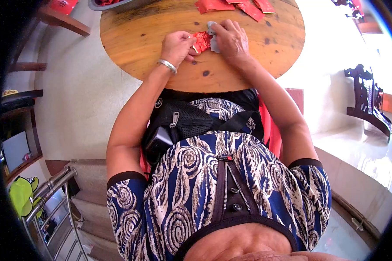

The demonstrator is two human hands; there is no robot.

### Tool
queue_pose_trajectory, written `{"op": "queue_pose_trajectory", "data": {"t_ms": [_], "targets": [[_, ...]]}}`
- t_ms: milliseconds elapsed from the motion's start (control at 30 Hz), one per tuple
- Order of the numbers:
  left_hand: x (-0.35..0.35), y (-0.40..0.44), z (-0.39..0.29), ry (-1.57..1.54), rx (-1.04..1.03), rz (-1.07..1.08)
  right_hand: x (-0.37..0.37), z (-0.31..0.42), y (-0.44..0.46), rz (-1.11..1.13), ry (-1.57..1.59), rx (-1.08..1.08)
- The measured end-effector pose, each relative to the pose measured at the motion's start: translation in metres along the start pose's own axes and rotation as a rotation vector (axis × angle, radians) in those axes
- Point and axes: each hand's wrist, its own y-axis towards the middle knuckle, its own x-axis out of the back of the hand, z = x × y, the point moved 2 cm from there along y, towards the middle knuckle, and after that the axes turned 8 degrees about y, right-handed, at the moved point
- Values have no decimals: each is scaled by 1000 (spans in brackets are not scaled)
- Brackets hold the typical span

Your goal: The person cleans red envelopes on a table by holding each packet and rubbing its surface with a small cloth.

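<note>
A small crinkled red packet (201,42) is over the round wooden table (170,19), between my two hands. My left hand (178,46), with a silver bracelet on its wrist, has its fingers closed on the packet's left edge. Against the packet's right side, my right hand (232,40) pinches a light grey cloth (214,43). Part of the cloth is hidden under the fingers. Whether the cloth is wiping the packet or only touching it, I cannot tell.
Several flat red packets (250,9) lie at the table's far side. A metal basin (117,6) with red things in it stands at the far left edge. A wooden stool (65,21) is on the left, a metal railing (52,191) by stairs lower left, a dark carved chair (368,100) right.
</note>
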Motion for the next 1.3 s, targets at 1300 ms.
{"op": "queue_pose_trajectory", "data": {"t_ms": [1300], "targets": [[1,2,2,11,19,-12,3,-9,1,30,-21,-53]]}}
